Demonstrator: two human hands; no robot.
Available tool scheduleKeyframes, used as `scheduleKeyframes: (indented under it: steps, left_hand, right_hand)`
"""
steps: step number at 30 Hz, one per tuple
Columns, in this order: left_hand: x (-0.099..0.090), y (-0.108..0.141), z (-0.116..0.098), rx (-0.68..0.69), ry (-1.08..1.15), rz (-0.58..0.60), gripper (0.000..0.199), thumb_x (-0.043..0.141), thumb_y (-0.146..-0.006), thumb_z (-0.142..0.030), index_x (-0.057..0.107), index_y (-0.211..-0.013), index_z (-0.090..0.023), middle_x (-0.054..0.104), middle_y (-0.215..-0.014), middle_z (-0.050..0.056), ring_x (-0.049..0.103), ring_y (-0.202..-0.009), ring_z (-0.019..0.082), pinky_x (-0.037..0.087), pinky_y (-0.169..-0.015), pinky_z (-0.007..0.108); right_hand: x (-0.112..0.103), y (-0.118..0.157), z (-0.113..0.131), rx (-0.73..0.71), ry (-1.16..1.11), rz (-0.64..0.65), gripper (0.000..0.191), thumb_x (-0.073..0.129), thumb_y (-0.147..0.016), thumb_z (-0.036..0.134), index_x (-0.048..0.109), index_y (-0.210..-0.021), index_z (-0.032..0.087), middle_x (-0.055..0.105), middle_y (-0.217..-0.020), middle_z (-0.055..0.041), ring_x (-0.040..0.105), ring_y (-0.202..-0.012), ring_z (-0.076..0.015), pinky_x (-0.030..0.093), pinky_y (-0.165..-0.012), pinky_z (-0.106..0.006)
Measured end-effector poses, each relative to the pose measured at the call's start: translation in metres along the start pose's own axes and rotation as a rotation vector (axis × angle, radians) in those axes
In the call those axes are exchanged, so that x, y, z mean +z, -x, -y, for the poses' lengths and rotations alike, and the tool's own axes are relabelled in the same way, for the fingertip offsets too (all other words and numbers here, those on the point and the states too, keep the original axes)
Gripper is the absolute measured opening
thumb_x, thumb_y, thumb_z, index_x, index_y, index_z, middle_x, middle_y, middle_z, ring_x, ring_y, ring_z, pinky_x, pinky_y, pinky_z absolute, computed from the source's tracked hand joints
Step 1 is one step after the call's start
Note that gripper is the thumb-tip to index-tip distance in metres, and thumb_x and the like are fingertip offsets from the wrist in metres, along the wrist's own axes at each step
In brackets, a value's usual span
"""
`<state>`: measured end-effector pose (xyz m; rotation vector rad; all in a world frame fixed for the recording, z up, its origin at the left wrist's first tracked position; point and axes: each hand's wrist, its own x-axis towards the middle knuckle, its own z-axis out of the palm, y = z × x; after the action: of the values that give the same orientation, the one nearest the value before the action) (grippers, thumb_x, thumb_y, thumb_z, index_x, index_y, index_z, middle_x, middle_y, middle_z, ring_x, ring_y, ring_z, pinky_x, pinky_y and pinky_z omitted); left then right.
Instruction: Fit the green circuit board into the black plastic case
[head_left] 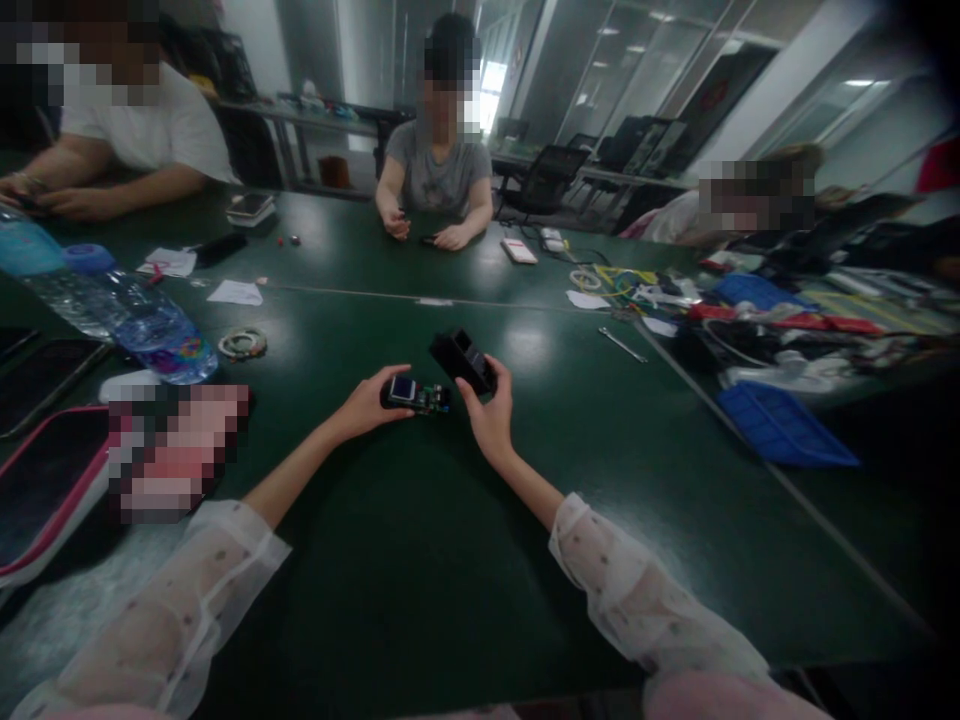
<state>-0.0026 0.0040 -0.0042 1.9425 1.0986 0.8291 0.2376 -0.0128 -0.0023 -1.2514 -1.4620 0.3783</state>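
Observation:
Between the thumb and fingers of my left hand (369, 408) is a small circuit board (429, 398) with a little screen (403, 388) at its left end. My right hand (491, 410) grips a black plastic housing (459, 360), tilted, with a dark opening on its upper side. The housing is just right of and above the board, with a narrow gap between them. Both are over the middle of the dark green table (420, 560). My fingertips behind each part are hidden.
Left are water bottles (161, 330), a pink-edged phone (56, 480) and a coiled ring (241, 344). A wrench (622, 345), a blue tray (784, 420) and tangled cables (637, 285) lie right. Other people sit across the table, one in a grey shirt (442, 165).

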Motion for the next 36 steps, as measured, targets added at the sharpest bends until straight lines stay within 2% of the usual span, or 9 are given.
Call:
scheduleKeyframes:
  steps: [4,8,14,22,28,30,33,34,36]
  left_hand:
    - [0.002,-0.002,0.004,0.013,0.009,-0.032,0.075,0.079,-0.073,-0.032,0.044,-0.139,-0.027,0.055,-0.14,0.011,0.055,-0.127,0.028,0.044,-0.106,0.052]
    - [0.003,-0.003,0.005,0.007,0.049,-0.028,0.069,0.081,-0.072,-0.033,0.048,-0.132,-0.024,0.061,-0.132,0.011,0.059,-0.123,0.028,0.045,-0.104,0.052]
    - [0.004,-0.001,0.004,-0.011,0.112,-0.032,0.078,0.081,-0.071,-0.034,0.04,-0.136,-0.025,0.065,-0.126,0.011,0.063,-0.116,0.029,0.048,-0.101,0.052]
    - [0.006,-0.003,0.008,-0.003,0.091,-0.066,0.079,0.082,-0.07,-0.036,0.041,-0.137,-0.025,0.061,-0.131,0.012,0.061,-0.119,0.03,0.047,-0.102,0.053]
    - [-0.001,-0.003,0.004,0.03,0.123,-0.012,0.102,0.083,-0.067,-0.046,0.026,-0.15,-0.027,0.045,-0.148,0.015,0.046,-0.134,0.035,0.037,-0.11,0.055]
    - [-0.004,-0.003,0.003,0.005,0.154,0.014,0.095,0.072,-0.076,-0.057,0.025,-0.152,-0.024,0.043,-0.148,0.017,0.044,-0.135,0.035,0.036,-0.111,0.054]
    - [-0.006,-0.003,0.001,-0.071,0.2,-0.007,0.071,0.038,-0.094,-0.064,0.032,-0.149,-0.02,0.051,-0.139,0.016,0.049,-0.13,0.031,0.036,-0.11,0.052]
    - [-0.006,-0.003,0.0,-0.095,0.207,-0.02,0.068,0.032,-0.096,-0.063,0.034,-0.148,-0.02,0.054,-0.136,0.014,0.05,-0.128,0.03,0.037,-0.109,0.05]
    - [-0.005,-0.003,-0.001,-0.122,0.193,-0.03,0.063,0.031,-0.097,-0.062,0.039,-0.146,-0.022,0.056,-0.133,0.011,0.052,-0.124,0.028,0.04,-0.107,0.048]
  right_hand:
    - [-0.002,0.002,0.012,-0.12,-0.021,0.172,0.053,0.064,-0.087,0.045,0.048,-0.135,0.027,0.056,-0.126,-0.0094,0.055,-0.119,-0.0259,0.046,-0.104,-0.046]
    - [0.0,0.002,0.01,-0.168,0.01,0.282,0.055,0.066,-0.086,0.043,0.047,-0.137,0.03,0.055,-0.126,-0.0086,0.055,-0.119,-0.0265,0.047,-0.103,-0.048]
    - [0.002,0.003,0.006,-0.216,0.023,0.351,0.056,0.066,-0.087,0.042,0.045,-0.138,0.031,0.054,-0.125,-0.008,0.055,-0.119,-0.0255,0.048,-0.103,-0.047]
    - [0.002,0.003,0.005,-0.243,0.02,0.358,0.056,0.067,-0.088,0.04,0.045,-0.138,0.029,0.053,-0.125,-0.0102,0.054,-0.119,-0.0268,0.047,-0.103,-0.05]
    - [0.002,0.003,0.003,-0.233,0.021,0.421,0.056,0.068,-0.087,0.034,0.043,-0.137,0.03,0.052,-0.126,-0.0103,0.054,-0.119,-0.028,0.049,-0.101,-0.052]
    - [0.004,0.002,0.0,-0.221,0.031,0.486,0.056,0.069,-0.087,0.031,0.043,-0.137,0.03,0.052,-0.125,-0.01,0.055,-0.118,-0.0278,0.049,-0.101,-0.052]
    - [0.006,0.001,-0.003,-0.217,0.062,0.596,0.055,0.07,-0.086,0.028,0.044,-0.134,0.028,0.054,-0.123,-0.0096,0.056,-0.115,-0.027,0.05,-0.099,-0.052]
    - [0.006,0.001,-0.003,-0.223,0.071,0.612,0.054,0.07,-0.086,0.027,0.044,-0.133,0.027,0.054,-0.122,-0.0097,0.056,-0.114,-0.0268,0.05,-0.099,-0.052]
    - [0.006,0.001,-0.003,-0.242,0.08,0.61,0.053,0.07,-0.085,0.027,0.044,-0.132,0.026,0.054,-0.122,-0.01,0.056,-0.114,-0.0269,0.049,-0.099,-0.052]
